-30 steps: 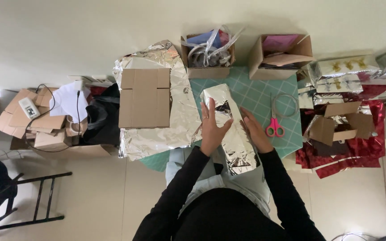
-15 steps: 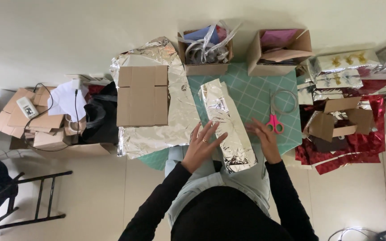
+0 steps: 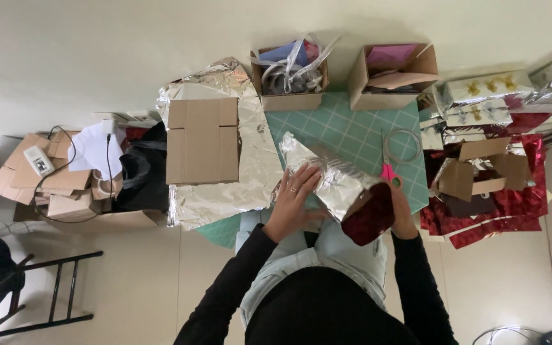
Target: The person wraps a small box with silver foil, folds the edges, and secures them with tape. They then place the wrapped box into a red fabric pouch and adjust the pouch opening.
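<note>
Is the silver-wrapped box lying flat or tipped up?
Tipped up: both hands lift the box, its dark red end raised toward the camera.

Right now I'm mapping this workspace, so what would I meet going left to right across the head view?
Black chair → pile of flattened cardboard → flat cardboard box on silver foil → left hand → silver-wrapped box → pink-handled scissors → right hand → red foil sheets.

light: even, soft | glare: silver foil sheet [image 3: 250, 160] | focus: sharp
</note>
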